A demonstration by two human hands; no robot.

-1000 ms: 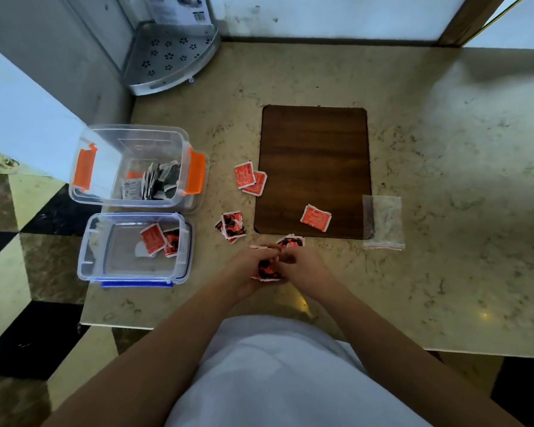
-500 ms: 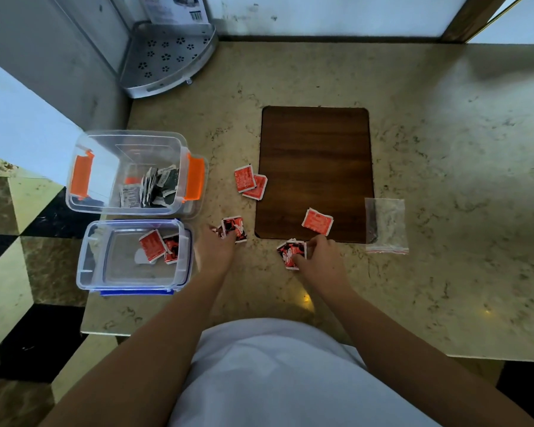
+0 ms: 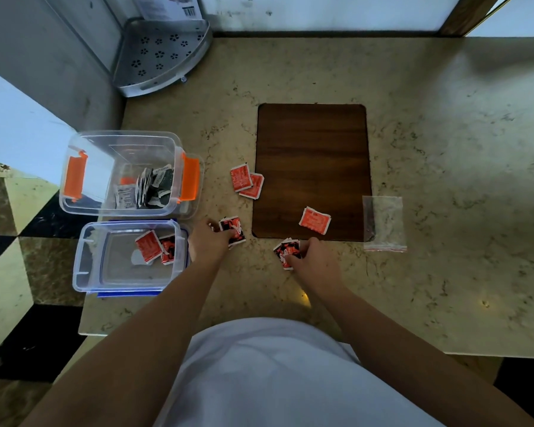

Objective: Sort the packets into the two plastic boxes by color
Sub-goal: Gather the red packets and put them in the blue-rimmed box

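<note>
Head view, left hand (image 3: 208, 241) gripping upright red packets (image 3: 232, 230)

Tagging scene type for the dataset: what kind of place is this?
Probably a home interior, maybe a kitchen or bathroom corner: a marble-look stone counter, a checkered tile floor and a perforated corner shelf leaning against the wall.

On the speckled stone counter (image 3: 444, 149), the dark wooden rectangular board (image 3: 312, 155) lies in the middle, with a clear plastic zip bag (image 3: 384, 223) just beside its right near corner. At the counter's left edge stand two boxes, the clear plastic box with orange clips (image 3: 127, 174) behind the clear plastic box with blue clips (image 3: 90, 257), each holding packets. A pair of overlapping red square packets (image 3: 246, 181) lies against the board's left edge, a single red packet (image 3: 314, 220) on the board's near part.
</note>
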